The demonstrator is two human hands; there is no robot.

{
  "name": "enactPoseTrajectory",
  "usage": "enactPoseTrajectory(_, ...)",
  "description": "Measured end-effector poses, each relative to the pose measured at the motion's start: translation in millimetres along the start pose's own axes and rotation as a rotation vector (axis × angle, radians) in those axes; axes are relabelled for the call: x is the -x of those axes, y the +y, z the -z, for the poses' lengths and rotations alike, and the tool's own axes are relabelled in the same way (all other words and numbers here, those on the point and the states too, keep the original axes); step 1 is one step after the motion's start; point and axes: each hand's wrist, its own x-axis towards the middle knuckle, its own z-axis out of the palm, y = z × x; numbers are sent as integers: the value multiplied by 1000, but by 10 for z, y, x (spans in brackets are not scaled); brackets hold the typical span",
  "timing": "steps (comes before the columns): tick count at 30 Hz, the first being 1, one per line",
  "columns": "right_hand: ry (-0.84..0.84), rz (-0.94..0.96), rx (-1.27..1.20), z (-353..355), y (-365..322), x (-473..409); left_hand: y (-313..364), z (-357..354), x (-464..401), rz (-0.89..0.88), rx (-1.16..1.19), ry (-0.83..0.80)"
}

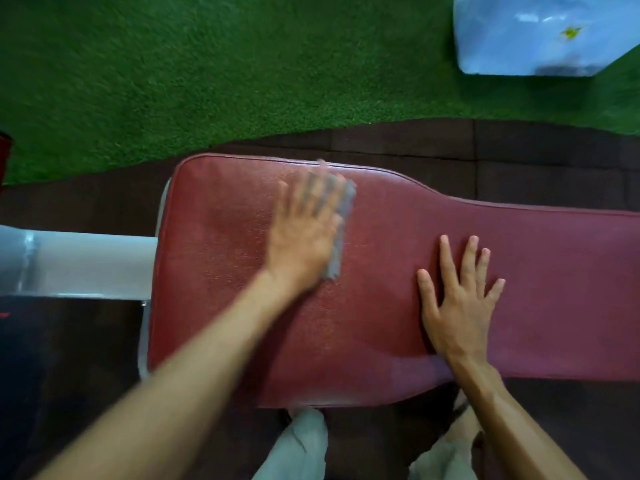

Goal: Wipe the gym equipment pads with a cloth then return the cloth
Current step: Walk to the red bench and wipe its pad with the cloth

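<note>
Fig.: head view, looking down on the red pad [381, 306] of a bench. The pad's long axis runs L–R across the view. Its wide end lies to your left, w/ rounded corners; it narrows toward the right and runs out of frame at the right edge. The far piped edge and the near edge both show in full along the wide part.

Your left hand [304, 230] lies flat on the pad near the far edge, fingers straight and spread, pressing the grey cloth [341, 230] onto the surface. The grip is open-palmed: nothing is pinched, the cloth is held by pressure only. The hand is motion-blurred. The cloth shows as a strip along the hand's right side, its long axis running roughly near–far, far end close to the far edge; the rest is hidden under the palm.

Your right hand [460, 303] rests flat on the pad at the neck, fingers straight and splayed, holding nothing; apart from the cloth.

Open room: bare pad left of the left hand to the rounded end, between the two hands, and right of the right hand. A white frame tube [86, 265] juts from under the left end. Beyond the pad: dark floor tiles [450, 147], then green turf [173, 81] w/ a pale blue bag [530, 36] at top right. Your trouser legs [298, 445] show below the near edge.
</note>
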Motion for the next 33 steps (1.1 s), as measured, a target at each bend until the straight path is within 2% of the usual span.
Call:
enactPoseTrajectory(2,20,-25,-4,57,250,-13,-410,2,-32,120,-68,16)
enactPoseTrajectory(4,9,10,-1,77,395,-2,-455,14,431,172,-31,7)
enactPoseTrajectory(6,12,31,10,81,461,50,95,-84,1024,137,5,-17)
enactPoseTrajectory(8,8,28,11,84,530,119,907,-240,1333,-37,17,-37)
enactPoseTrajectory(10,3,-5,-10,129,683,152,1571,-317,1102,-173,98,-53)
enactPoseTrajectory(11,8,-35,-32,180,792,127,1743,-344,801,-180,124,-14)
enactPoseTrajectory(13,39,-99,-59,319,1065,13,1750,-307,122,-81,84,-19)
enactPoseTrajectory(15,45,-105,-35,460,1378,-66,1488,-277,-178,34,-2,-52)
enactPoseTrajectory(18,22,-60,8,584,1750,-89,1266,-274,282,192,14,-12)
enactPoseTrajectory(20,-17,-20,14,604,1907,-35,1669,-293,910,218,31,-46)
enactPoseTrajectory(22,-51,21,21,597,2022,45,2351,-388,1317,125,39,-76)
enactPoseTrajectory(24,-74,68,37,588,2137,64,2925,-504,1096,40,92,-56)
enactPoseTrajectory(26,-74,100,54,639,2306,-81,3194,-547,389,-3,135,-15)
enactPoseTrajectory(29,-47,108,60,754,2598,-446,2891,-519,-363,185,47,-46)
enactPoseTrajectory(31,-32,104,61,835,2801,-653,2634,-498,-214,341,32,-16)
enactPoseTrajectory(33,-35,122,63,872,2970,-700,2740,-499,268,394,62,12)
